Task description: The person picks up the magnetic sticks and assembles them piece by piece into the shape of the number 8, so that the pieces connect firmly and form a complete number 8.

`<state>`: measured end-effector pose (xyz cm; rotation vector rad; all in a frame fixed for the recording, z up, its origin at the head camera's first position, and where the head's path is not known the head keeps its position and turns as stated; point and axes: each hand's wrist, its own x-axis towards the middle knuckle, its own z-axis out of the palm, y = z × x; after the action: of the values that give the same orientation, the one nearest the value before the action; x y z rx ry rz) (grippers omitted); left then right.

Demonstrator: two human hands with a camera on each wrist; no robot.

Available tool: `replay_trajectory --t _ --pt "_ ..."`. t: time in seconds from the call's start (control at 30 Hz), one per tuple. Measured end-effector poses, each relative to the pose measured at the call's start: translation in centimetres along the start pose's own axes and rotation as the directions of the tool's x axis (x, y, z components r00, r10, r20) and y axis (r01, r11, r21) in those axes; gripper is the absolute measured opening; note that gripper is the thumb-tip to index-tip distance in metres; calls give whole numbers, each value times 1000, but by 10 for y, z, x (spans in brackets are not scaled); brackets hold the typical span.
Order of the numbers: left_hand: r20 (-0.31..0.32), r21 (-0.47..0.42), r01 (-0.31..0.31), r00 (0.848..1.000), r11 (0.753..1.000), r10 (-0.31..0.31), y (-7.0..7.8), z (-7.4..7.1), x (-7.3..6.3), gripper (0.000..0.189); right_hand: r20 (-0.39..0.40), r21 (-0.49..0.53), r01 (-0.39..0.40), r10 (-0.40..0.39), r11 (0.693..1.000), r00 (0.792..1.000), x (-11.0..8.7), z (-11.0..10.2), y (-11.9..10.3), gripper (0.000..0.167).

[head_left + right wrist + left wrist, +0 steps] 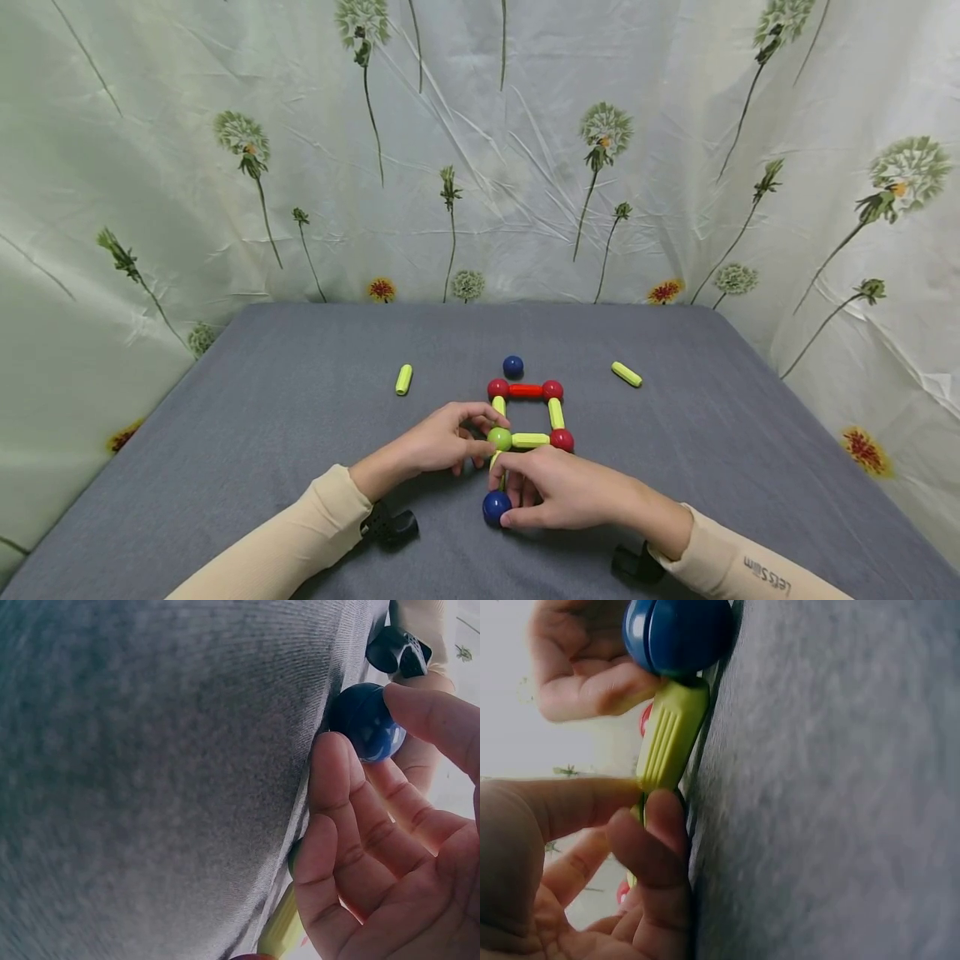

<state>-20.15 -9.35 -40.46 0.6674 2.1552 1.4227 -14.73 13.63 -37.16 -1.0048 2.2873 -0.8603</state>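
Observation:
A square of magnetic rods and balls lies flat: a red rod (pixel 526 391) at the far side, yellow-green rods (pixel 531 440) on the others, and red balls (pixel 562 440) at three corners. My left hand (pixel 448 437) pinches the green ball (pixel 499 439) at the near left corner between thumb and index finger. From that corner another yellow-green rod (pixel 671 735) runs toward me, meeting a blue ball (pixel 497 507) at its near end. My right hand (pixel 573 490) grips this blue ball, thumb on the near side and fingers opposite, as the right wrist view shows.
Beyond the square sits a second blue ball (pixel 513 367). One loose yellow-green rod (pixel 404 380) lies to the left, another loose rod (pixel 626 374) to the right. Grey cloth (pixel 315 375) covers the table, and a flowered curtain (pixel 525 167) hangs behind it.

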Motion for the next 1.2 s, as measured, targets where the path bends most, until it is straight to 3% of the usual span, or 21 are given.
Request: replay_trajectory --t 0.2,0.5,0.8,0.93,1.2 --pt "60 25 -4 998 1000 2 1 -4 -1 44 1 14 0 0 1000 1000 -2 0 2 27" --pt "105 190 -69 993 979 49 3 -5 -6 44 -4 36 -9 9 999 1000 -6 -1 4 27" --pt "94 399 -168 985 901 142 3 -1 -4 28 -8 44 -10 10 999 1000 -8 1 6 30" --pt "85 424 -183 983 887 162 2 0 -4 28 -10 44 -3 3 999 1000 -8 1 7 30" --pt "75 420 -181 984 889 164 5 1 -6 27 -10 59 -5 5 998 1000 -9 1 6 30"
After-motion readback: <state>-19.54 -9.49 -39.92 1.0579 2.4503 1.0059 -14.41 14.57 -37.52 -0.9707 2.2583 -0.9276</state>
